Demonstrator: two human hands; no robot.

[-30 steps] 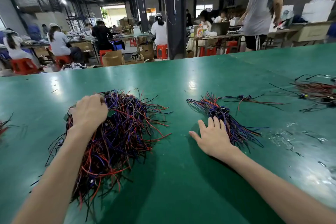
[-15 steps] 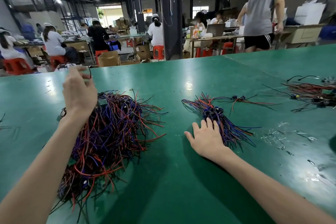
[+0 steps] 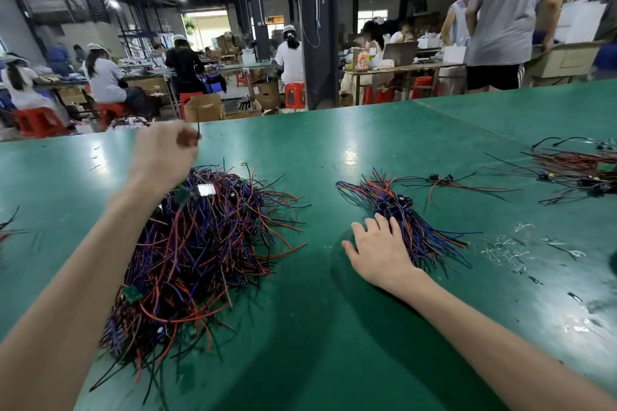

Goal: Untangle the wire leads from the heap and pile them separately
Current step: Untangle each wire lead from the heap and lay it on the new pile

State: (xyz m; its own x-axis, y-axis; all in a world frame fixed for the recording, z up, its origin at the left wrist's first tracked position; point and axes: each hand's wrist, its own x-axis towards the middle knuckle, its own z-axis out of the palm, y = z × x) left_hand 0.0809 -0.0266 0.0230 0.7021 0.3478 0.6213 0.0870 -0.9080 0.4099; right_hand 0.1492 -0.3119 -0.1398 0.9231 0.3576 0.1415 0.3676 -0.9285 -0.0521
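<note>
The green table is filling the lower two thirds of the frame, and the tangled heap of red, blue and black wires is lying on it at left centre, by far the biggest mass in view, so most of the sorting is looking undone. The sorted pile is lying right of centre, well apart from the heap and much smaller, its wires running roughly the same way. Another loose bunch is sitting at the right edge of the frame; whether it is belonging to this job I cannot tell. The right hand is lying flat at the near end of the sorted pile, its fingers stretched out and pressing on the wires, grasping nothing. The left hand is hanging above the far end of the heap, its fingers curled and pinching one thin dark lead, whose tip is sticking up past the fingertips. That lead is seeming only partly freed from the tangle, though blur is hiding its lower run.
</note>
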